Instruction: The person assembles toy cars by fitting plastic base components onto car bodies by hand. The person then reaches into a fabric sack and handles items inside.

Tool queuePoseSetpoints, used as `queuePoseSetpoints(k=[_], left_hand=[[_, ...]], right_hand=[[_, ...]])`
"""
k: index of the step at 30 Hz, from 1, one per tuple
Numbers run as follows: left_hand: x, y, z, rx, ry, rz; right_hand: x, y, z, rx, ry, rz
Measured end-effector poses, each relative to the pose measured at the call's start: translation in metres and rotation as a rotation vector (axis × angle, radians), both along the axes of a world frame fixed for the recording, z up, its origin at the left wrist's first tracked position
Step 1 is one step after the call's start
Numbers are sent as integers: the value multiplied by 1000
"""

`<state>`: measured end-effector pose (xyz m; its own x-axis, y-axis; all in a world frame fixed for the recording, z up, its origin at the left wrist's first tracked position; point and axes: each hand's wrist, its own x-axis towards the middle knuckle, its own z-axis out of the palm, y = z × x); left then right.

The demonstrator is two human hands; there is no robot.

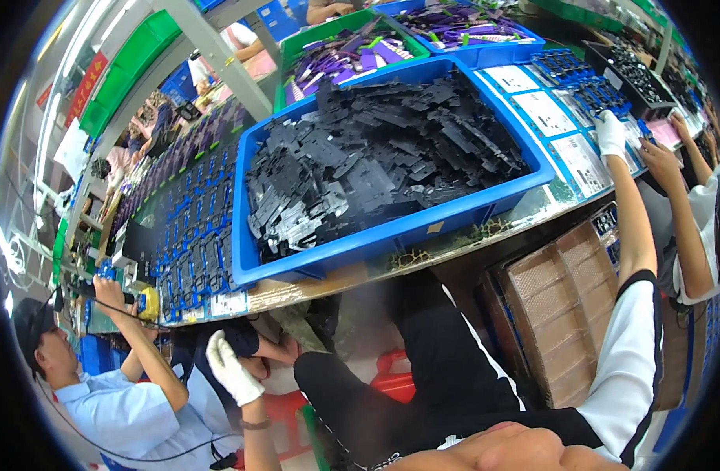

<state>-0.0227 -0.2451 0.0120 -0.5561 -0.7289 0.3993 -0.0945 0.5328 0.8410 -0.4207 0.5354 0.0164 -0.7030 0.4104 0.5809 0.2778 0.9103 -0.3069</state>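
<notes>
Around you, left to right

On your left sits a co-worker (113, 420), dark cap (38, 320), light-blue shirt (120, 439); red banner (87, 89) hangs high. Ahead: green bin (280, 90), purple parts (356, 59) heaped; blue bin (493, 55) beside it. Low down, red stool (393, 378). Your right: brown divided tray (560, 302).

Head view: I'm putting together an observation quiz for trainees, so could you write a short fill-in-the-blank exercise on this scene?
1. The large bin full of flat black parts is coloured ____.
2. The glove on the person's left hand is coloured ____.
3. The right hand, near some blue-and-black pieces, is on the ____ side of the large bin in the picture.
4. Behind that bin, the green bin holds parts that are mainly ____.

Missing words: blue; white; right; purple.
</notes>
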Motion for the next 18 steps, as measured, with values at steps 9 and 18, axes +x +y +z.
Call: queuePoseSetpoints(k=[9,18], left_hand=[[-43,155,24,359,143,-436],[-67,298,70,1304,513,-1087]], right_hand=[[106,-83,79,-305,72,435],[277,-308,145,-182,4,1151]])
